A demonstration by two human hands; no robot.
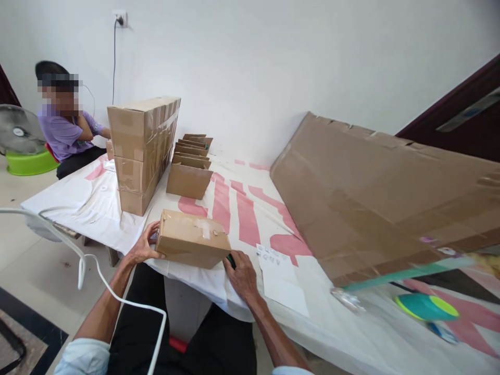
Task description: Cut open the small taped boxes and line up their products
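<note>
A closed cardboard box [193,242] lies on the near edge of the cloth-covered table, a strip of clear tape on its top. My left hand [145,245] grips its left end, thumb low and fingers behind the side. At the box's right end is my right hand [241,273], its fingers curled round a small dark green object [231,261] that is mostly hidden. Just right of that hand lies a white paper sheet [283,281] with small marks. Beyond the box, several open-flapped boxes [189,179] stand in a row.
A tall taped stack of cartons [133,156] rises at the left. A large cardboard sheet or carton [383,203] leans at the right, near a teal and yellow item [427,306]. A white cable [117,297] crosses over my left arm. Another person [64,127] sits at the far left beside a fan [19,130].
</note>
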